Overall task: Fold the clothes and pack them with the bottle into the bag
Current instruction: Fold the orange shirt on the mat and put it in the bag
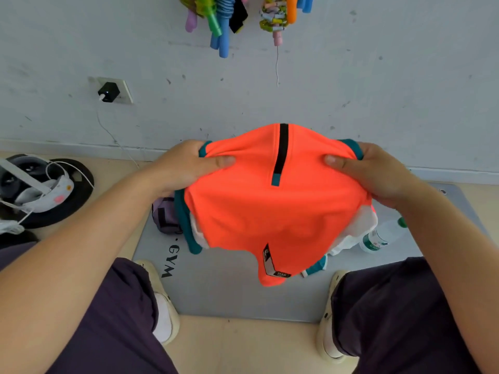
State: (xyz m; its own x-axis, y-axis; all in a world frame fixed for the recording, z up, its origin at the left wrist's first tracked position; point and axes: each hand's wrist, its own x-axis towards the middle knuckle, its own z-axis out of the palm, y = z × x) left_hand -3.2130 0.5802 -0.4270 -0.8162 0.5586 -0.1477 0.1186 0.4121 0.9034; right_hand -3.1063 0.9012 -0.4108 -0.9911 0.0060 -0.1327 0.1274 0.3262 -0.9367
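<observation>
The orange garment (278, 201) hides most of the purple bag (166, 215).

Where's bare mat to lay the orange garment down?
Free: the near strip of the grey mat, between the two shoes and below the hanging orange garment. Crowded: the purple bag at mat left and the bottle at right; the middle is hidden behind the garment. Left hand and right hand both grip the garment.

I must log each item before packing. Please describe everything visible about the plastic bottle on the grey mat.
The bottle is clear plastic with a green cap and a green-and-white label. It lies on its side on the grey mat, cap toward the wall, beside the white cloth. No hand touches it. Its contents cannot be judged.
</observation>
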